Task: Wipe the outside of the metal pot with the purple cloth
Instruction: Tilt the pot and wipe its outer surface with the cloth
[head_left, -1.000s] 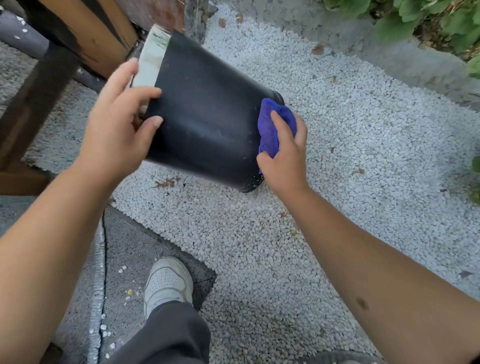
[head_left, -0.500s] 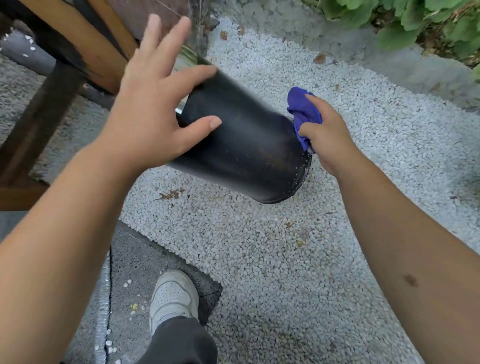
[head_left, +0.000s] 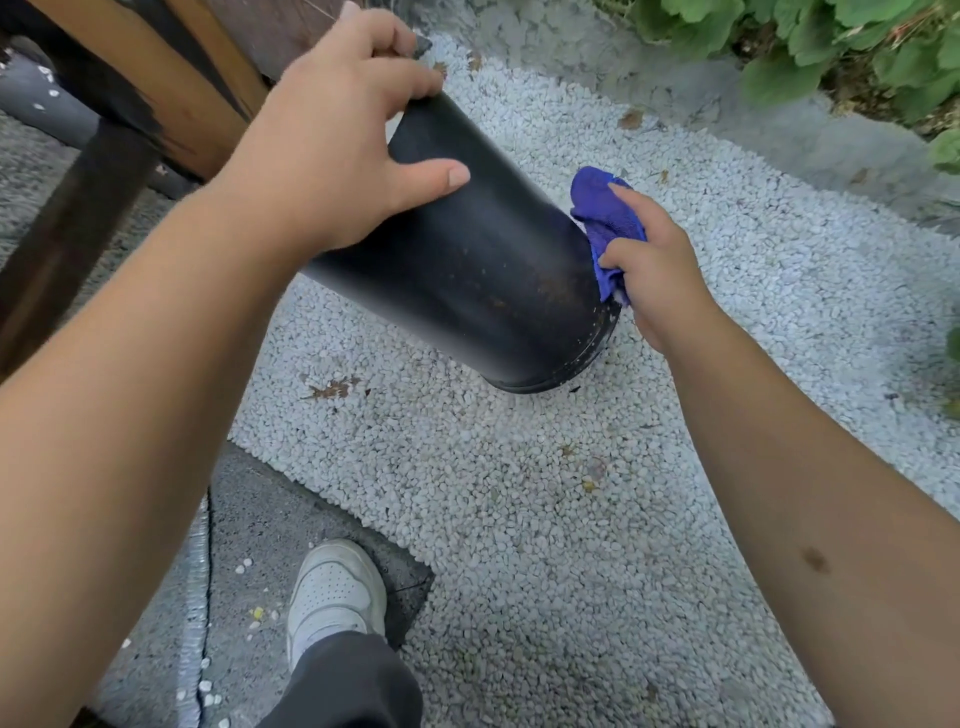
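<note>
Right now the metal pot (head_left: 467, 270) is tipped on its side, held off the white gravel (head_left: 519, 493). Its long axis runs from the rim end at upper left, under my left hand (head_left: 332, 150), down to the base at lower right. Left grip is closed around the rim end: thumb on the near wall, fingers curled over the top. Right hand (head_left: 649, 270) has the purple cloth (head_left: 605, 218) bunched in a closed grip, pressed vs. the far right side just beside the base edge. So the cloth hand is the nearer one to the base; the dusty near wall faces me — unwiped by the look of it. Next stroke prob. needs the cloth pulled round toward me, w/ the left hand turning the pot on that axis.
</note>
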